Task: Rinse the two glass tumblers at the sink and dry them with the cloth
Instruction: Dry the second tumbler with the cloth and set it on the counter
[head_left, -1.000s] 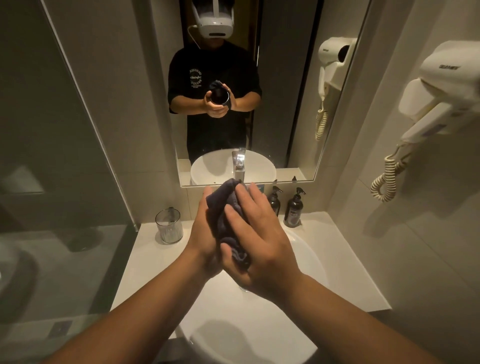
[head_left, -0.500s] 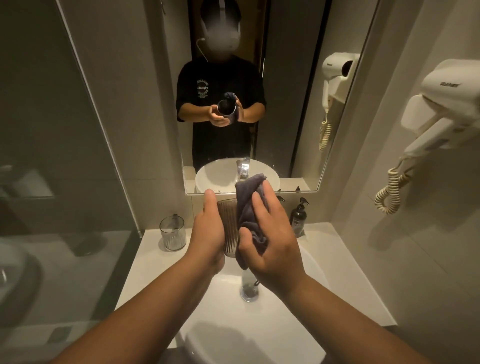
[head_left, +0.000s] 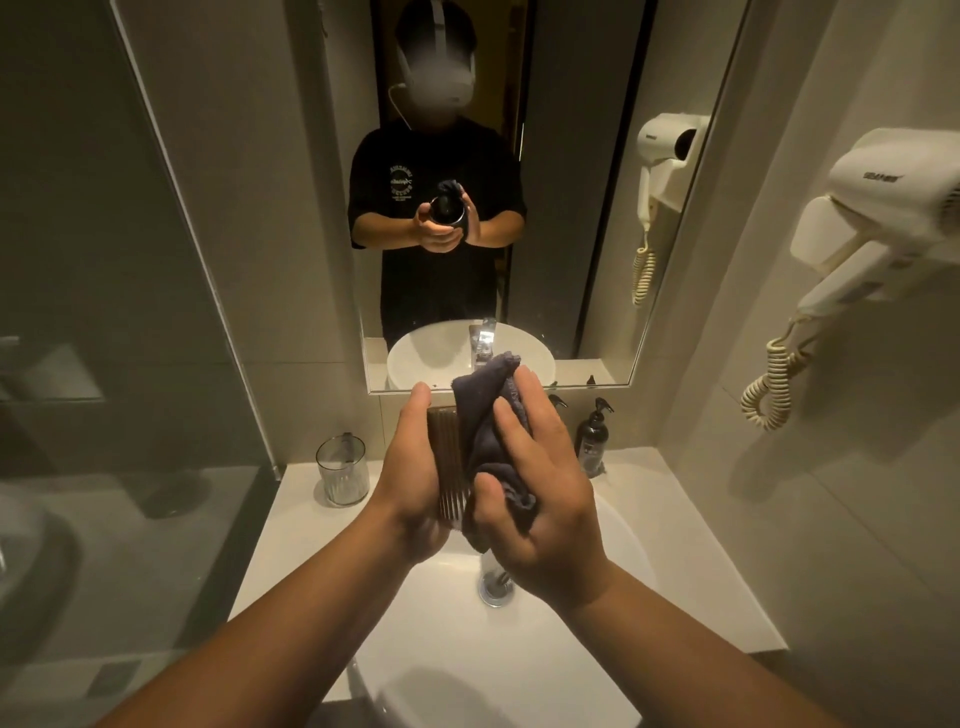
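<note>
A wide mirror (head_left: 571, 208) fills the wall above a white table (head_left: 291, 525), and a round white sink (head_left: 519, 649) sits in the table's middle, its metal drain (head_left: 496, 590) showing just below the hands. A white hair dryer (head_left: 878, 228) with a coiled cord hangs on the wall past the table's right edge. Over the sink, the left hand (head_left: 415, 483) is wrapped around a ribbed glass tumbler (head_left: 449, 462), thumb up along its near side, holding it above the basin. The right hand (head_left: 540, 499) presses a dark cloth (head_left: 488, 431) against the tumbler's right side, fingers closed over the bunched fabric, whose top end pokes up above the fingertips. A second ribbed tumbler (head_left: 343, 470) stands upright near the table's back-left corner, well apart from the hands. A dark pump bottle (head_left: 592, 436) stands near the table's back edge, right of the hands.
</note>
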